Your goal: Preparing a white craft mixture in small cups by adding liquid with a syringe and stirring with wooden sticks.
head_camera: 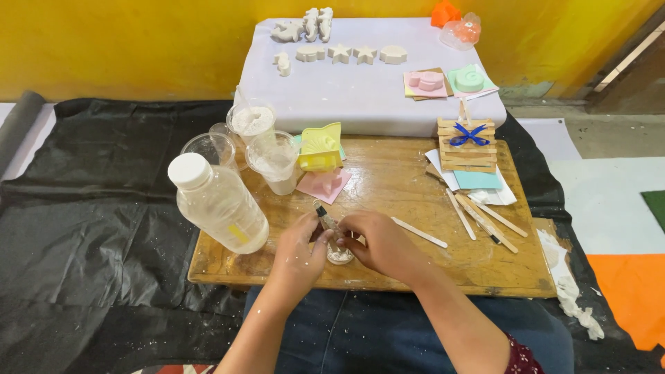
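My left hand [299,246] and my right hand [377,242] meet over the front of a wooden board [415,194]. Between them is a small round piece with white plaster [339,255], pressed on the board. A thin brush or stick [324,216] pokes up between the fingers; which hand pinches it I cannot tell. A clear plastic bottle with a white cap [216,201] stands just left of my left hand. A flat wooden stick [419,233] lies right of my right hand.
Clear cups of white powder [253,119] and paste [273,163] stand behind, beside a yellow mould [321,147] and a pink mould [324,183]. Wooden sticks [485,220] and a stick frame with a blue bow [468,142] lie right. White plaster shapes [339,53] dry on a white box.
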